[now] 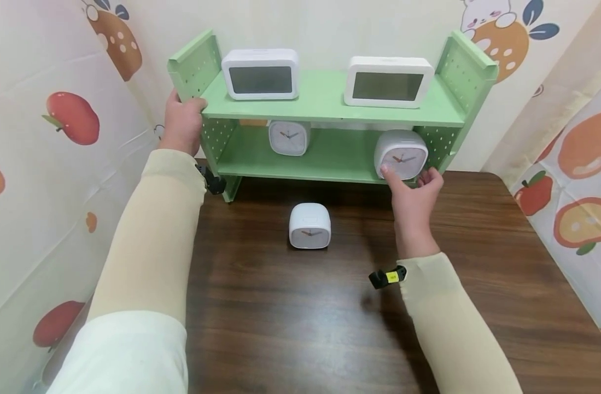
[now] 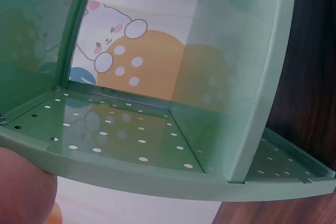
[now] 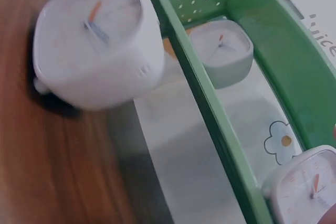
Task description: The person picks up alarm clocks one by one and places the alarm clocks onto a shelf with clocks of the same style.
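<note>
My left hand [image 1: 180,125] grips the left side panel of a green two-tier shelf [image 1: 320,90]; the left wrist view shows that perforated panel from close by. My right hand [image 1: 415,210] holds a white alarm clock [image 1: 403,154] at the right of the lower tier, thumb at its lower left front and fingers at its lower right. Further left on that tier stands a second alarm clock [image 1: 287,138]. A third alarm clock [image 1: 310,225] sits on the brown table in front of the shelf, and looms large in the right wrist view.
Two white digital clocks, one at the left [image 1: 261,75] and one at the right [image 1: 389,82], stand on the upper tier. The wooden table [image 1: 280,323] spreads below the shelf. Fruit-printed cloth [image 1: 44,191] hangs behind and at both sides.
</note>
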Tool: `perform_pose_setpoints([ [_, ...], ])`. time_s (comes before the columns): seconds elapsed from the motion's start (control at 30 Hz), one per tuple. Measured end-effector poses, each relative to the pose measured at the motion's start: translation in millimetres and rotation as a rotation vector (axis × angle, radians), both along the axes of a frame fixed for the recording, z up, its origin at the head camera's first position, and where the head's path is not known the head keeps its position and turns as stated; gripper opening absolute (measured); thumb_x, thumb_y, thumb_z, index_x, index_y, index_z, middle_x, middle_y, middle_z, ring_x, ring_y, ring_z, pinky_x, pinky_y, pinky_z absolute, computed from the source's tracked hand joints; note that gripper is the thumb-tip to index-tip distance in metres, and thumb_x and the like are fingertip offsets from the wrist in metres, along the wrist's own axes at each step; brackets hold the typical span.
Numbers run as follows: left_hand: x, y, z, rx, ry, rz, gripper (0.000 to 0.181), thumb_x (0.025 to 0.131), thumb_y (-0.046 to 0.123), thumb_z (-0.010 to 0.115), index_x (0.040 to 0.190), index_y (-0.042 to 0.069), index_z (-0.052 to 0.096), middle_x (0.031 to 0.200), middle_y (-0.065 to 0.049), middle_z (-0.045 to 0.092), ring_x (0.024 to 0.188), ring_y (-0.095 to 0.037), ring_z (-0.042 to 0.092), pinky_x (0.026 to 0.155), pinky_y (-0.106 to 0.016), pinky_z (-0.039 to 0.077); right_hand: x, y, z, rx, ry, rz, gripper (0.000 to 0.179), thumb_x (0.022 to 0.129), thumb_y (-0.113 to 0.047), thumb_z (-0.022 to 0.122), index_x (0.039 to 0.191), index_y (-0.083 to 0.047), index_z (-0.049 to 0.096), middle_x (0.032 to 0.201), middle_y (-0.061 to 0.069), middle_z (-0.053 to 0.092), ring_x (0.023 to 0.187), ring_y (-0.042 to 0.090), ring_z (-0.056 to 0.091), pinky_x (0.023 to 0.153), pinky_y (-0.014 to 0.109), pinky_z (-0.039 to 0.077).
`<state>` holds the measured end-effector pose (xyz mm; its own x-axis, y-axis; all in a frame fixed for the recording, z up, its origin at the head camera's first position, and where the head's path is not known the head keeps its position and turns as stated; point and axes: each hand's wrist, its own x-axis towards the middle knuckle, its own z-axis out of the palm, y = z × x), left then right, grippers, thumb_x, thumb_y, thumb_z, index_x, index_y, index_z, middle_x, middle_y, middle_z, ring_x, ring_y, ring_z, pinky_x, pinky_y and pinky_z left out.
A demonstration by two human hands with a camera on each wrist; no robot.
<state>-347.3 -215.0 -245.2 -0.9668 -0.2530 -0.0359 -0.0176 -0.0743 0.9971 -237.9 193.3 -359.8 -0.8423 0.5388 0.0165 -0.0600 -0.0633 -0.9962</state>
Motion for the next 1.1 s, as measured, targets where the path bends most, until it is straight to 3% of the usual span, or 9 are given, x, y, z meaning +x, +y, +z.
perform_pose_setpoints([
  [0.23, -2.5, -1.6, -1.8, 0.006, 0.013, 0.004, 0.056, 0.103, 0.009, 0.052, 0.152, 0.034, 0.042, 0.151, 0.008, 0.044, 0.137, -0.013, 0.04, 0.117, -0.036, 0.031, 21.5, -8, -16.5, -0.008, -0.019, -0.008, 0.107, 0.08, -0.036, 0.09, 0.158, -0.018, 0.019, 0.158, 0.0, 0.024, 0.144, 0.012, 0.024, 0.113, 0.019, 0.028],
  [0.57, -3.4, -1.9, -2.0, 0.024, 0.024, 0.007, 0.054, 0.101, 0.007, 0.053, 0.149, 0.031, 0.046, 0.147, 0.007, 0.048, 0.132, -0.013, 0.045, 0.114, -0.035, 0.034, 36.1, -34, -37.4, 0.062, -0.043, 0.03, 0.103, 0.082, -0.044, 0.087, 0.157, -0.014, 0.023, 0.156, 0.003, 0.032, 0.144, 0.015, 0.03, 0.118, 0.027, 0.025],
  [0.8, -2.1, -2.0, -1.8, 0.015, 0.014, 0.0, 0.054, 0.102, 0.008, 0.051, 0.15, 0.032, 0.045, 0.147, 0.007, 0.047, 0.133, -0.013, 0.045, 0.115, -0.036, 0.035, 41.9, -62, -52.3, 0.114, 0.002, 0.147, 0.077, 0.1, -0.041, 0.066, 0.155, -0.003, 0.027, 0.154, 0.016, 0.035, 0.144, 0.029, 0.033, 0.121, 0.041, 0.025],
  [1.1, -3.3, -1.6, -0.6, 0.003, 0.009, -0.004, 0.056, 0.103, 0.009, 0.052, 0.152, 0.033, 0.043, 0.15, 0.008, 0.046, 0.136, -0.013, 0.044, 0.117, -0.036, 0.032, 48.6, -99, -67.0, 0.2, -0.048, 0.311, 0.095, 0.088, -0.043, 0.081, 0.156, -0.005, 0.028, 0.156, 0.013, 0.036, 0.145, 0.03, 0.033, 0.12, 0.046, 0.028],
])
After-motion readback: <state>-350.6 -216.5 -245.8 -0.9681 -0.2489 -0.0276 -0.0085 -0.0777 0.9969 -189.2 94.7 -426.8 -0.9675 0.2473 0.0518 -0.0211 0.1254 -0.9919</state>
